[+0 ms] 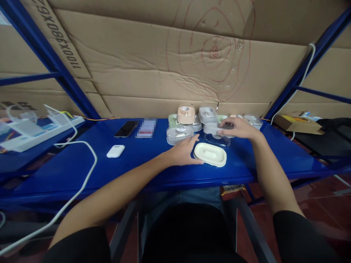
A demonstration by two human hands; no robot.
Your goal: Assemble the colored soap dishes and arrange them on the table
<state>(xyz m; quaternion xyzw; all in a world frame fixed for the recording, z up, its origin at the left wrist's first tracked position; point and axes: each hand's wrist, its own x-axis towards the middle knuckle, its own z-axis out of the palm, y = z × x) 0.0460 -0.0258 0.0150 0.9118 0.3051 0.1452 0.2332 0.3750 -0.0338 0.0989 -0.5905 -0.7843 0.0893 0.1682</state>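
Cream tray (210, 155) on counter (142, 153): looks light, stiff, smooth; best taken by rim. Left hand (184, 150) spread at its edge; right hand (238, 128) by clear lid (223, 141), grip I can't tell.

The left arm (131, 179) slants inward, the left hand (183, 152) spread, thumb (197, 161) apart from fingers (193, 140). The right arm (274, 175) reaches forward, the right hand (238, 128) turned inward, fingers bent.
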